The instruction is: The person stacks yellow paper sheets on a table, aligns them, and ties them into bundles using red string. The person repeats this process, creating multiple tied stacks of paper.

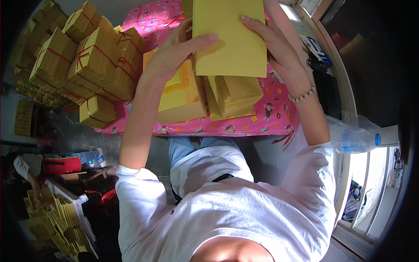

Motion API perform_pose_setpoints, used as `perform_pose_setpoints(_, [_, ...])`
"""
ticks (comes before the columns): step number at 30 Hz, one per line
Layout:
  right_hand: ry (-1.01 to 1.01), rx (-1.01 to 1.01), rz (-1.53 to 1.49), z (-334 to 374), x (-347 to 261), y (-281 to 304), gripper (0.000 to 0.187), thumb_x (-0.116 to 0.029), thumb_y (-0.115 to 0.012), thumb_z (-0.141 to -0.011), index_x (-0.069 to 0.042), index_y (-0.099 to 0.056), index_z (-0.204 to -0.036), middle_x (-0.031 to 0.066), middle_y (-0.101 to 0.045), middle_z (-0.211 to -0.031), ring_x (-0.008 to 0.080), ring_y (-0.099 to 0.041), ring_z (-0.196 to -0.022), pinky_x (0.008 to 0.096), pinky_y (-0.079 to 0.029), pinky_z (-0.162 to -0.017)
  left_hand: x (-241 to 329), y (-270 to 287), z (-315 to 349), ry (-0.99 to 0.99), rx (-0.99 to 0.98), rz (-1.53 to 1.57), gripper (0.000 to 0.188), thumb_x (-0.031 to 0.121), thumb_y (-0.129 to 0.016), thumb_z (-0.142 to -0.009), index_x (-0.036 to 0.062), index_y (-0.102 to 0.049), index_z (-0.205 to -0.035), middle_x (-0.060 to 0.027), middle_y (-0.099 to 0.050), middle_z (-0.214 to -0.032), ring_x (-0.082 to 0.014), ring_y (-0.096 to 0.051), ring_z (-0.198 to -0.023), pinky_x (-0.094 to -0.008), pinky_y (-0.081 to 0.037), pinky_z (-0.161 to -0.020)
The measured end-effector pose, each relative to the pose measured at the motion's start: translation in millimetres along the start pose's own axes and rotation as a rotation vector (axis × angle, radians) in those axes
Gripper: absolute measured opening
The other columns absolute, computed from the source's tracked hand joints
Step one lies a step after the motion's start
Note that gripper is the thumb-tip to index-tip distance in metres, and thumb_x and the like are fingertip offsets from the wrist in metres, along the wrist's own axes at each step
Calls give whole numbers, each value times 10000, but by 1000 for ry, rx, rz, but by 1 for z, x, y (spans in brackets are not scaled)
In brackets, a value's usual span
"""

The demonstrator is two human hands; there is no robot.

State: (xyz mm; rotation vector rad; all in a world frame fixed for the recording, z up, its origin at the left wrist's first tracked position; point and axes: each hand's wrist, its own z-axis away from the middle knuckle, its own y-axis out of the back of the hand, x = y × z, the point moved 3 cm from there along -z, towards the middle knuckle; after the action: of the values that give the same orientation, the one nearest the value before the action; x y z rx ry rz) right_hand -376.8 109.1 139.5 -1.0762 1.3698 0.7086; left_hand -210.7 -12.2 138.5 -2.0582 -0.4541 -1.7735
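Between my two hands is a flat yellow paper envelope [230, 48], held up above the table; whether it is one or several together, I cannot tell. My left hand [181, 48] grips its left edge, thumb on top and fingers hidden behind. On the opposite edge my right hand [276, 46] has its thumb laid on the face, the other fingers underneath. Just below it lies a loose stack of envelopes [238, 97], partly covered by the held one. To the left of that stack sits a yellow block with an orange-edged patch [181, 100], partly behind my left forearm.
Bundles of envelopes tied with red string [94, 56] are piled at the left on the pink patterned tablecloth [275, 118]. A clear plastic bottle [355, 135] lies at the right by the window frame. At the lower left a person's arm [32, 179] reaches over more envelopes [65, 218].
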Motion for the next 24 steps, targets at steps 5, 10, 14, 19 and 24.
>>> perform_pose_setpoints(5, [-25, -24, 176, 11, -11, 33, 565, -369, -716, -824, 69, -556, -1143, 101, -651, -1006, 130, -648, -870, 255, -529, -756, 7, -1, -28, 112, -126, -131, 812, 297, -792, -653, -23, -430, -1305, -148, -568, -1181, -208, -565, -1067, -297, -442, -896])
perform_pose_setpoints(10, [496, 150, 653, 26, -54, 34, 454, -225, -729, -811, 9, -565, -1164, 62, -589, -1089, 124, -534, -1040, 264, -433, -902, 18, -4, -39, 210, -348, -528, 748, 256, -771, -668, -20, -445, -1282, -147, -599, -1117, -195, -609, -997, -306, -493, -830])
perform_pose_setpoints(14, [457, -287, 1092, 29, -53, 33, 495, -331, -724, -814, 15, -568, -1132, 37, -596, -972, 137, -572, -928, 271, -438, -869, 38, -46, -47, 182, -644, -821, 775, 246, -776, -664, 5, -417, -1307, -141, -610, -1087, -187, -622, -953, -293, -503, -792])
perform_pose_setpoints(19, [-83, -601, 1090, 29, -50, 27, 451, -324, -721, -809, -2, -580, -1090, 31, -597, -1000, 106, -536, -921, 268, -428, -845, 31, -64, -59, 209, -862, -803, 752, 332, -748, -724, 11, -416, -1318, -115, -616, -1094, -186, -616, -962, -280, -490, -810])
perform_pose_setpoints(24, [-77, -474, 784, 31, -33, 64, 432, -346, -666, -850, 5, -597, -1092, 21, -620, -1000, 75, -548, -935, 248, -432, -821, 19, -41, -65, 133, -496, -317, 602, 405, -599, -865, -21, -467, -1270, -87, -631, -1073, -162, -615, -945, -286, -473, -843])
